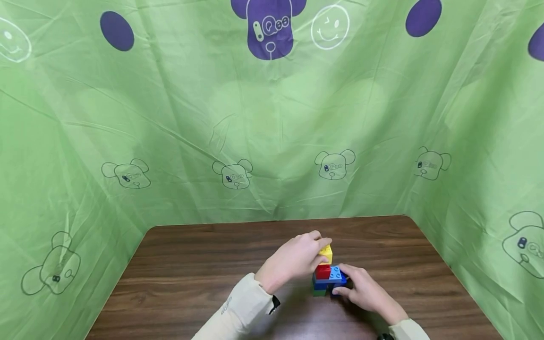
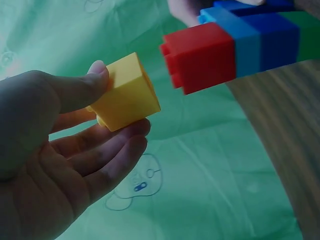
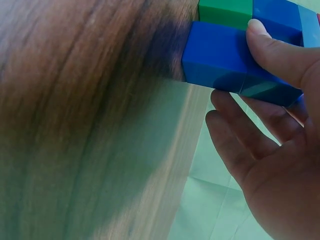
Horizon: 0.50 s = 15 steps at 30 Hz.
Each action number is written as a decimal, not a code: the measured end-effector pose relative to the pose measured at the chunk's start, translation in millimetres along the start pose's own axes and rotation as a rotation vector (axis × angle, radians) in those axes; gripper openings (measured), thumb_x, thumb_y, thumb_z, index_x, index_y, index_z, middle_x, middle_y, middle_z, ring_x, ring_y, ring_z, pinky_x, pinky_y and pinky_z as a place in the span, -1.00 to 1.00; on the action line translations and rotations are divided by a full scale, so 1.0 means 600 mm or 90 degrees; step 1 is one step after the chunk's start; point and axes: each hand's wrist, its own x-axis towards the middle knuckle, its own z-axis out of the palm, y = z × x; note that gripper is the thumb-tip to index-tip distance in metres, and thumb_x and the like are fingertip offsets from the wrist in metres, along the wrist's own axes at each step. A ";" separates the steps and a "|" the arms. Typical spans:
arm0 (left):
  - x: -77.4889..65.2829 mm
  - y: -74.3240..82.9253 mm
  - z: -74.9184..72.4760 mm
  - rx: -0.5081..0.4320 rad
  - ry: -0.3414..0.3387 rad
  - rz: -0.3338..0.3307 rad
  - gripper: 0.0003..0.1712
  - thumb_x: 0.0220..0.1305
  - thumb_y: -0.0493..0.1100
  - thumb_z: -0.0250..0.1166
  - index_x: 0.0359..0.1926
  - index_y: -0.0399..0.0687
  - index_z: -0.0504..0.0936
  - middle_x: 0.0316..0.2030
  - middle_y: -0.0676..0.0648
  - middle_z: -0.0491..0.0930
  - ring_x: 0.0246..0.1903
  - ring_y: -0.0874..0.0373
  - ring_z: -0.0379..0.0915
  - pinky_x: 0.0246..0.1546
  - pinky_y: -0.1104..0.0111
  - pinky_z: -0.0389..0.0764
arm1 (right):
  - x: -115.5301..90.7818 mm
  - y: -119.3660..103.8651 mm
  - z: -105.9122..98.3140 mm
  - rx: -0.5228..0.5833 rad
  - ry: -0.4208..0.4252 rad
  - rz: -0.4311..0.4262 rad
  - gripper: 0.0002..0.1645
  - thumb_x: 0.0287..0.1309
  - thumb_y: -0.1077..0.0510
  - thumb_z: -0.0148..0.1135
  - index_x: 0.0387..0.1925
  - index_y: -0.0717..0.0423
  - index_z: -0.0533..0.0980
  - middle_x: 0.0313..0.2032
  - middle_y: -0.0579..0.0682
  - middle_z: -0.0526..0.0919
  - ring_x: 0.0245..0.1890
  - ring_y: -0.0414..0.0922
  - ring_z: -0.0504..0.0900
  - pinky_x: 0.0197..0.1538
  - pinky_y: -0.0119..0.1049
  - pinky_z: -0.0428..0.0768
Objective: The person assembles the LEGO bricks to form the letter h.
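Between the thumb and fingers of my left hand (image 1: 293, 259) is a yellow toy brick (image 2: 127, 92), held just above the stack. In the left wrist view a gap separates it from the red brick (image 2: 202, 57) at the stack's top. Under the red brick lies a light blue brick (image 1: 335, 273) with bare studs beside the red one. Darker blue bricks (image 3: 220, 52) and a green brick (image 3: 227, 12) make up the lower part, standing on the table. My right hand (image 1: 361, 288) grips the dark blue bricks from the right side, thumb on one face and fingers on the other.
The stack stands on a dark wood-grain table (image 1: 204, 283), towards its front right. Green printed cloth (image 1: 272, 118) hangs behind the table and along both sides.
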 end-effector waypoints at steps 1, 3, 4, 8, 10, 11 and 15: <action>0.000 0.000 0.004 0.000 -0.005 0.001 -0.59 0.41 -0.03 0.31 0.22 0.00 0.61 -0.17 0.05 0.60 -0.36 0.28 0.55 -0.27 0.51 0.62 | 0.000 0.000 0.000 0.002 -0.002 0.003 -0.62 0.17 0.01 0.48 -0.05 -0.04 0.53 -0.22 -0.21 0.66 -0.24 -0.36 0.60 -0.18 -0.29 0.68; -0.001 0.001 0.010 -0.001 -0.014 0.004 -0.62 0.41 -0.05 0.31 0.19 0.00 0.62 -0.20 0.05 0.59 -0.39 0.29 0.52 -0.32 0.52 0.59 | 0.000 0.000 0.000 0.001 -0.008 0.010 -0.62 0.18 -0.01 0.46 -0.04 -0.04 0.53 -0.21 -0.21 0.66 -0.24 -0.37 0.59 -0.18 -0.30 0.67; -0.001 0.000 0.013 -0.007 -0.017 0.004 -0.63 0.41 -0.05 0.30 0.18 0.00 0.62 -0.20 0.06 0.58 -0.40 0.30 0.51 -0.33 0.53 0.58 | 0.000 0.000 0.000 0.000 -0.009 0.012 -0.62 0.18 -0.02 0.46 -0.04 -0.03 0.53 -0.21 -0.21 0.66 -0.24 -0.37 0.59 -0.18 -0.30 0.67; 0.000 -0.003 0.021 -0.037 -0.024 0.005 -0.64 0.41 -0.07 0.30 0.17 -0.02 0.63 -0.19 0.05 0.58 -0.40 0.31 0.46 -0.35 0.56 0.53 | 0.001 0.000 0.000 0.006 -0.008 0.009 -0.62 0.19 -0.01 0.45 -0.04 -0.03 0.52 -0.21 -0.20 0.66 -0.23 -0.37 0.59 -0.17 -0.30 0.68; 0.001 -0.004 0.022 -0.047 -0.026 0.007 -0.64 0.40 -0.08 0.31 0.16 -0.04 0.63 -0.20 0.05 0.58 -0.40 0.32 0.43 -0.36 0.58 0.50 | 0.001 0.001 0.000 0.011 -0.002 0.003 -0.64 0.19 0.02 0.46 -0.05 -0.05 0.52 -0.22 -0.22 0.66 -0.24 -0.37 0.60 -0.18 -0.31 0.67; 0.001 -0.004 0.021 -0.048 -0.027 0.010 -0.64 0.39 -0.09 0.32 0.15 -0.04 0.64 -0.21 0.05 0.58 -0.40 0.33 0.42 -0.37 0.59 0.48 | 0.001 0.001 0.000 0.011 0.001 -0.002 -0.64 0.18 0.04 0.46 -0.05 -0.05 0.52 -0.22 -0.22 0.66 -0.24 -0.37 0.59 -0.19 -0.31 0.67; 0.004 -0.002 0.021 -0.051 -0.033 0.014 -0.68 0.34 -0.09 0.36 0.06 -0.07 0.65 -0.27 0.06 0.56 -0.43 0.34 0.38 -0.40 0.62 0.44 | 0.001 0.001 0.002 0.005 0.015 -0.020 -0.65 0.16 0.05 0.48 -0.07 -0.08 0.52 -0.25 -0.27 0.64 -0.26 -0.40 0.57 -0.20 -0.33 0.66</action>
